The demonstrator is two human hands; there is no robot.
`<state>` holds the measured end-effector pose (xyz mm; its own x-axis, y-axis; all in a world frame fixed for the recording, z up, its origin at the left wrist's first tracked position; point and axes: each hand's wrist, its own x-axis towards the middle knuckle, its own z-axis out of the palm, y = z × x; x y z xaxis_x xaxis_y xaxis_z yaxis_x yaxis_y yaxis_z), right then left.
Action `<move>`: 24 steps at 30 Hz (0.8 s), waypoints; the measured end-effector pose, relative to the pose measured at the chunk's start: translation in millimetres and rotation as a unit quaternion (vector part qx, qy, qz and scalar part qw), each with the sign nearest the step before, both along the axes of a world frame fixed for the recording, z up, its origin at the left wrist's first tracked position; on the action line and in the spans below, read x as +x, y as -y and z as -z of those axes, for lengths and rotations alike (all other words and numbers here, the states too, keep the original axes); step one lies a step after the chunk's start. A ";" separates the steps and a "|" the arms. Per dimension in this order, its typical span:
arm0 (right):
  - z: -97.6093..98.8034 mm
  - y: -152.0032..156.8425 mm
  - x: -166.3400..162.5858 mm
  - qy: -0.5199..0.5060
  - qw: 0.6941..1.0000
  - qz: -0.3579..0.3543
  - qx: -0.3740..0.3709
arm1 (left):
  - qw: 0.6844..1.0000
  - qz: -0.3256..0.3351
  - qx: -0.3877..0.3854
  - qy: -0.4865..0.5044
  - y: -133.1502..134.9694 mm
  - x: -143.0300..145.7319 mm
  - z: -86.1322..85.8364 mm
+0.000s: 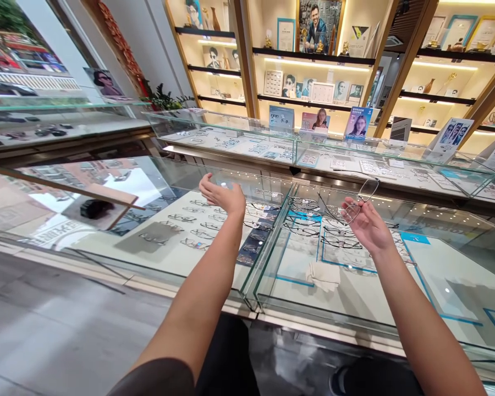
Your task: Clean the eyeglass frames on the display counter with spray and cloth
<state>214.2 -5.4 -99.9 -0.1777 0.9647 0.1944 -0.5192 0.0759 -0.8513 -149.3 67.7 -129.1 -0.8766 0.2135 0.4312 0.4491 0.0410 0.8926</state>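
My right hand [367, 224] holds a pair of thin-rimmed eyeglasses [368, 190] up above the glass counter, gripping them near the middle with the temples spread out. My left hand [223, 196] is raised over the counter to the left, back towards me, with its fingers curled. A small whitish tip [224, 185] shows just above that hand; most of what it belongs to is hidden. Below my right hand, a crumpled off-white cloth [324, 276] lies on the counter. Several eyeglass frames [303, 223] are laid out in rows under the glass.
The glass counter [289, 308] runs across in front of me, with a seam between two cases. Behind it stands another glass display case [239, 144] with small advert stands. At left, a dark object [97, 208] rests on a pale board. Lit shelves [313, 58] line the back wall.
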 end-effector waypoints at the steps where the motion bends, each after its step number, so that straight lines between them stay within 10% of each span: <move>1: 0.4 -0.4 0.4 -0.003 1.000 -0.002 0.001 | 1.000 0.003 -0.015 0.017 -1.4 -0.3 2.4; 18: -1.0 0.9 0.5 -0.028 0.999 -0.008 0.029 | 0.986 0.049 -0.100 0.127 -11.0 -12.2 19.0; 24: -5.9 2.3 -1.7 0.001 0.996 0.070 0.063 | 0.974 0.225 0.009 -0.011 -11.8 -1.7 10.6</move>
